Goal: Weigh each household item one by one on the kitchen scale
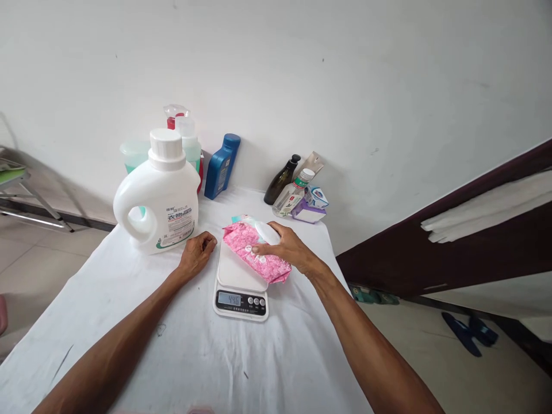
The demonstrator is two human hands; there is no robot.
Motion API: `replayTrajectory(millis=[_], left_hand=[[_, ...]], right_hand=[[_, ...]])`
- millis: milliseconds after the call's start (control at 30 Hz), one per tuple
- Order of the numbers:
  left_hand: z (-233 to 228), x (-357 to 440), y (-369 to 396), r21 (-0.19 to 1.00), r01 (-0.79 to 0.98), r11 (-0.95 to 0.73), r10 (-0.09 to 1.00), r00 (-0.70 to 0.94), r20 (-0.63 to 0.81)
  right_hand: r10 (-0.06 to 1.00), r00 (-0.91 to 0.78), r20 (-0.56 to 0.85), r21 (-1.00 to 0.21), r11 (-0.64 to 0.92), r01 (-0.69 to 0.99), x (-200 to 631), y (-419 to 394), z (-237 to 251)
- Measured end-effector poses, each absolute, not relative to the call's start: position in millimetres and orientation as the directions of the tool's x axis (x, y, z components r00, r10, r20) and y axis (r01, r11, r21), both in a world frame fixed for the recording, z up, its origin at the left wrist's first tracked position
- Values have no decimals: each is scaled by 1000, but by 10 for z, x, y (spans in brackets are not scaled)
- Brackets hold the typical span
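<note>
A pink pack of wet wipes [259, 248] with a white lid rests at a slant over the white digital kitchen scale [241, 276]. My right hand [282, 247] grips the pack from its right side, thumb across the printed front. The scale's lit display [229, 298] seems to read 446. Just left of the scale, my left hand [198, 253] lies on the table with its fingers curled in and nothing visible in them. Close behind that hand stands a large white laundry detergent jug [166, 198].
Blue bottle [222, 167] leans near the wall [276, 69]. A dark pump bottle [282, 181], a clear bottle [293, 195] and a purple box [309, 211] crowd the back right. More bottles stand behind the jug. White cloth [194, 356] covers the table.
</note>
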State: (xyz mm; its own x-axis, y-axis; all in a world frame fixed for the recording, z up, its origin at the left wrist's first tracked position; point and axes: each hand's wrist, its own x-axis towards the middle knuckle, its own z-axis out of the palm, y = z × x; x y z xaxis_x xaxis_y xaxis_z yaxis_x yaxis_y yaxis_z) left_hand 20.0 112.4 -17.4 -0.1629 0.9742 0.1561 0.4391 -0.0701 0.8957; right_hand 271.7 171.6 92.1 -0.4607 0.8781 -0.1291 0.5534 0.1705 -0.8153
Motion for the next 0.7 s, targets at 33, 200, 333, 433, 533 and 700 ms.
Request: replayTrajectory(millis=[33,200,333,433,533,700], left_hand=[[-175,203,1125,897,436,-69,974,-163,155],[-183,209,1128,900,430,-64,974,-170,151],[-179,214,1129,902,427,-64,974,-170,150],[-179,219,1133,907,419,-49,976,-173,133],[-184,222,1132,909,413,-49,976,-173,131],[-176,222,1122,912,408,-51,975,-176,134]], right_hand=[[890,-441,-113,-836,155,526,2733,1790,911],[997,-78,5,-746,55,664,2604,2303,827],[978,195,75,-648,-101,755,2281,2734,652],[952,277,128,-610,-144,779,2046,2919,519],[944,259,203,-566,-102,818,1950,2954,456],[969,102,224,-447,10,894,2209,2778,402]])
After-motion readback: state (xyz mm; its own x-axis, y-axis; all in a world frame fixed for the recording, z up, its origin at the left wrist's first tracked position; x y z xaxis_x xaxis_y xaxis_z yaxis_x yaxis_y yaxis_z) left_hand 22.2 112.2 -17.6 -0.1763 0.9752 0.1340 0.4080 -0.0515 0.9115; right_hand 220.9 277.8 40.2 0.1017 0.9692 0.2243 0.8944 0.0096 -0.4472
